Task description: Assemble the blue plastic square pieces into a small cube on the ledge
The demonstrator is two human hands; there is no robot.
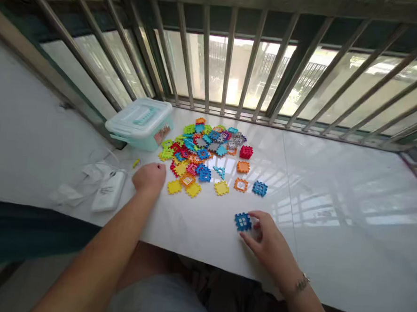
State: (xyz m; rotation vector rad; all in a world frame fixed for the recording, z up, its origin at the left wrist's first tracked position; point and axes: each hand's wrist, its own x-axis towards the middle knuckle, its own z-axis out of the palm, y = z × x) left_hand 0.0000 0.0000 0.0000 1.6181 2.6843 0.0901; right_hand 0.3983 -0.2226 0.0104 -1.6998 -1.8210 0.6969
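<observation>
A heap of small coloured plastic building tiles (203,148) lies on the white sill (333,201) in front of the window bars. My right hand (268,244) rests near the sill's front edge, its fingertips pinching a blue square tile (243,221) that lies flat. My left hand (149,177) is curled into a loose fist on the sill, just left of a yellow tile (174,187) at the heap's near edge; I cannot see anything in it. Single tiles lie apart: yellow (221,188), orange (241,185), blue (259,188) and a red cube (246,152).
A pale green lidded storage box (140,122) stands at the back left. A white power bank (109,191) with a cable and crumpled white wrappers (66,194) lie at the left. Metal window bars (228,58) close off the far side.
</observation>
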